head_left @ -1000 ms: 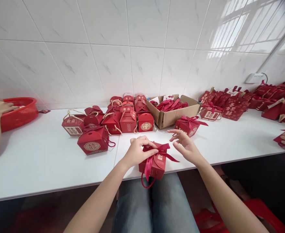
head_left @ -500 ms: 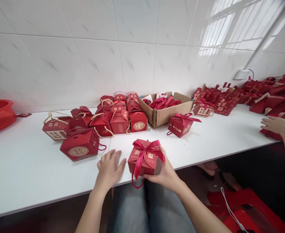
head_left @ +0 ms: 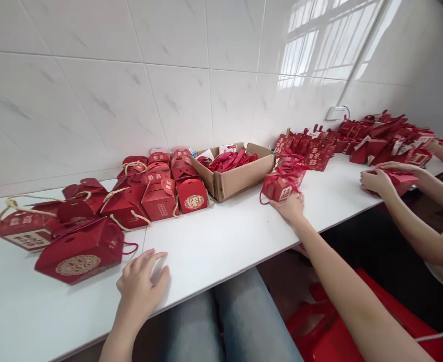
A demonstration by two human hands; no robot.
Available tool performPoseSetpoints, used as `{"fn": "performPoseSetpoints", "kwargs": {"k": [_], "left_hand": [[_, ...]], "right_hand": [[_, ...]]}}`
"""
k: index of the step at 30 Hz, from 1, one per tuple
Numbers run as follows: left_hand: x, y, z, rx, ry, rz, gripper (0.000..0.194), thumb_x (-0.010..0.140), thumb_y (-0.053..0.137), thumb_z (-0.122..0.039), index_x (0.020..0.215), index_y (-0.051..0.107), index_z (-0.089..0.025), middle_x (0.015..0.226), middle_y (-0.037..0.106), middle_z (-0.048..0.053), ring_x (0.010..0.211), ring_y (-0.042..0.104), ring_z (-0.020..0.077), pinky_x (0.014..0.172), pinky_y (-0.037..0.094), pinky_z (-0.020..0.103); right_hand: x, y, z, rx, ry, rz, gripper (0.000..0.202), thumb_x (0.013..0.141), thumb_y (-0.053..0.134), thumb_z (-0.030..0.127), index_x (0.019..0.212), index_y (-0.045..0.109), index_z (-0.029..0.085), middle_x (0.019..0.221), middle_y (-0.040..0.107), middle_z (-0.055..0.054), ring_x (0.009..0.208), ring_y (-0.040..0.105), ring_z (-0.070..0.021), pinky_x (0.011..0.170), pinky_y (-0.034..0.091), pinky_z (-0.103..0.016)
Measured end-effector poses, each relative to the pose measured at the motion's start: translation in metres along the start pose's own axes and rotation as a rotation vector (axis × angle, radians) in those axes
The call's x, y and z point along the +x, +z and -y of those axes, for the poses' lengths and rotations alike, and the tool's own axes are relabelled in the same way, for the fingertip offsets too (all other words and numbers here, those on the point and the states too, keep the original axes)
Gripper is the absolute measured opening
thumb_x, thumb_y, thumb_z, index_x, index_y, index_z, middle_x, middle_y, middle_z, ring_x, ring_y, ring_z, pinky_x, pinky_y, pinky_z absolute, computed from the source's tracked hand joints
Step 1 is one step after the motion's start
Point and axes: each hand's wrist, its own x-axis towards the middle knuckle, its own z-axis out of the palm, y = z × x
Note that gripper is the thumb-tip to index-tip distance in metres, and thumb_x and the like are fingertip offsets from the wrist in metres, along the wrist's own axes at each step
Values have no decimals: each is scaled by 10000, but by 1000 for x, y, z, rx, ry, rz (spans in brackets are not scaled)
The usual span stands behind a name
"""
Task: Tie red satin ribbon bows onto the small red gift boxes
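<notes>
My right hand (head_left: 292, 207) is closed on a red gift box (head_left: 276, 188) with a ribbon bow and a cord loop, at the middle right of the table. Right behind that box is another ribboned red box (head_left: 292, 162); I cannot tell whether the two touch. Near the table's front edge my left hand (head_left: 141, 279) rests with fingers apart, holding nothing. The dark red box (head_left: 82, 251) with a round gold emblem is nearest to it, just to its left.
Several red boxes (head_left: 159, 198) stand in a cluster at the left. A cardboard box (head_left: 244, 179) of red ribbons sits against the tiled wall. Far right, a co-worker's hands (head_left: 377, 182) hold a red box, beside a red pile (head_left: 391, 133). A red stool (head_left: 330, 322) stands below.
My right hand has carried the ribboned gift box from in front of me to the right, beside the other ribboned box. The view has swung right. My left hand stays open on the table.
</notes>
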Motion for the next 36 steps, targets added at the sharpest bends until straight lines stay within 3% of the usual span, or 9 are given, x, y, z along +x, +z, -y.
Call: {"fn": "performPoseSetpoints", "kwargs": {"k": [2,4,8,16,22,36], "left_hand": [[1,2,1,8,10,-21,268,840,453,-324,1005,657,-269,1222,586,82,1139,484,315,933,385,507],[3,4,2,19,23,-32,274,854,433,-350,999,650,-267,1217,589,83,1125,499,324,911,403,515],[4,6,4,46,55,-42,301,872,399,-374,1010,639,-256,1213,589,90,1109,521,333,886,426,522],[3,6,3,58,65,-49,308,870,403,-378,1004,650,-250,1211,588,87,1109,516,324,903,423,493],[1,1,3,11,57,39,293,827,478,-377,1013,665,-252,1224,590,79,1144,490,316,940,395,481],[-8,-1,-1,-97,38,0,256,806,530,-336,1008,659,-247,1216,590,88,1154,480,305,965,384,505]], "right_hand": [[-17,1,-15,-64,60,35,879,818,522,522,1414,232,-55,1465,189,-336,1370,186,-435,1078,161,-575],[-38,2,-25,-106,-2,126,761,839,486,551,1398,365,49,1483,279,-224,1385,218,-364,1114,179,-482],[-65,1,-29,-230,-58,198,683,908,319,562,1430,365,124,1521,246,-133,1410,190,-310,1129,172,-456],[-66,-7,-24,-247,-44,187,652,908,356,533,1418,396,129,1512,276,-119,1403,221,-294,1128,203,-440],[-69,-4,-29,-280,-41,168,609,912,374,508,1400,427,147,1504,304,-96,1395,249,-279,1125,224,-423],[-70,-1,-37,-337,-64,182,637,904,334,523,1395,431,129,1495,323,-104,1381,279,-292,1107,271,-434]]}}
